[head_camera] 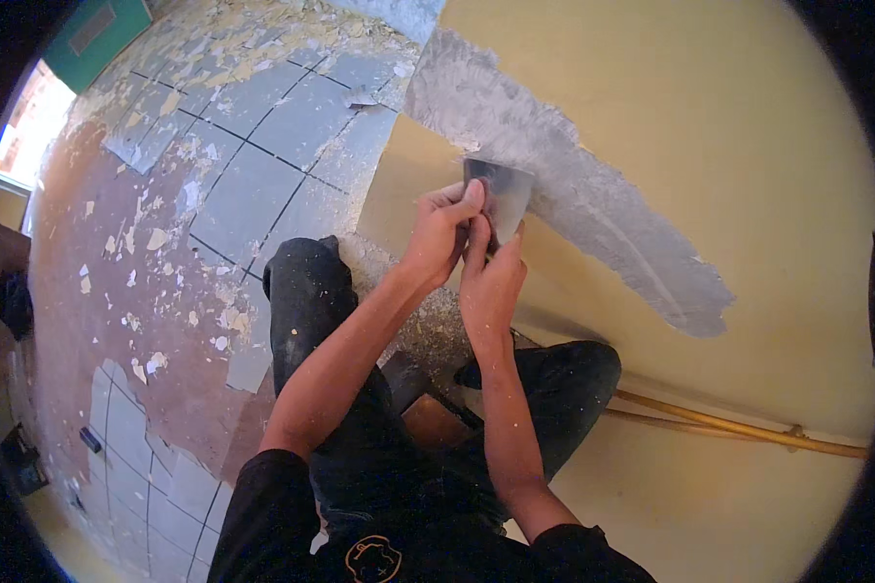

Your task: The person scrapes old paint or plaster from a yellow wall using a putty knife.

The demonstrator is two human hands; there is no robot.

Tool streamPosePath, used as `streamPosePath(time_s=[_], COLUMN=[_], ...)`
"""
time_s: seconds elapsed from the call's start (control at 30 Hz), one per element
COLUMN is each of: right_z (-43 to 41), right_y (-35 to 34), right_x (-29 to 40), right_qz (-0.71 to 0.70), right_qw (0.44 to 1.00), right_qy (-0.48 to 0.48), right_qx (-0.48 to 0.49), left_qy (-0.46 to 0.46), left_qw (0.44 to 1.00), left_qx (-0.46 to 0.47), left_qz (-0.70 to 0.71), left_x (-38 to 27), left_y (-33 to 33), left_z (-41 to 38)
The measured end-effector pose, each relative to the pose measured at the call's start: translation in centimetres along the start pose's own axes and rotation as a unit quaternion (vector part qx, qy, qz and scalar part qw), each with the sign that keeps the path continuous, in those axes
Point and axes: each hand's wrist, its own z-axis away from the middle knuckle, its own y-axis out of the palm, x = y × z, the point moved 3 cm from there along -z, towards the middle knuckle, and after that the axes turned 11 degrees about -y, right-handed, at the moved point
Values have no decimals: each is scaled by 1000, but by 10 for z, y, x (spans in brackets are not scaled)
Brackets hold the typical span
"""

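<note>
Both my hands grip one wide metal scraper [512,195], whose blade edge meets the wall at the lower border of a bared grey patch [598,197]. My left hand [445,226] has its thumb pressed along the tool near the blade. Lower down, my right hand [497,273] wraps the handle, which the fingers mostly hide. Yellow paint [700,131] surrounds the rough-edged grey strip, and another piece of yellow wall [397,175] lies left of the blade.
Paint flakes [219,65] litter the grey tiled floor [262,175] and a brownish floor area [168,364]. Yellow pipes [744,431] run along the wall at right. A small dark block [90,439] lies at lower left. My bent knees [583,372] are close beneath the arms.
</note>
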Motion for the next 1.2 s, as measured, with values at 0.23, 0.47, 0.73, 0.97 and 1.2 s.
streamPosePath(time_s=[0.23,0.47,0.73,0.97,1.2], right_z=[-6,-2,8,9,-6], right_y=[6,10,6,10,15], right_x=[1,-6,-5,-16,-5], right_qz=[-13,-23,-59,-32,-8], right_qw=[1000,998,996,996,998], right_qy=[-28,-30,-14,-47,-47], right_qx=[0,-47,-64,-71,-33], left_qy=[28,-3,-34,-43,16], left_qw=[999,999,995,995,999], left_qx=[24,-1,-24,-8,-20], left_qz=[-31,-53,-89,-90,-33], left_x=[-10,-7,4,9,-15], left_y=[0,-6,-5,-11,0], left_z=[-3,-5,0,-2,-3])
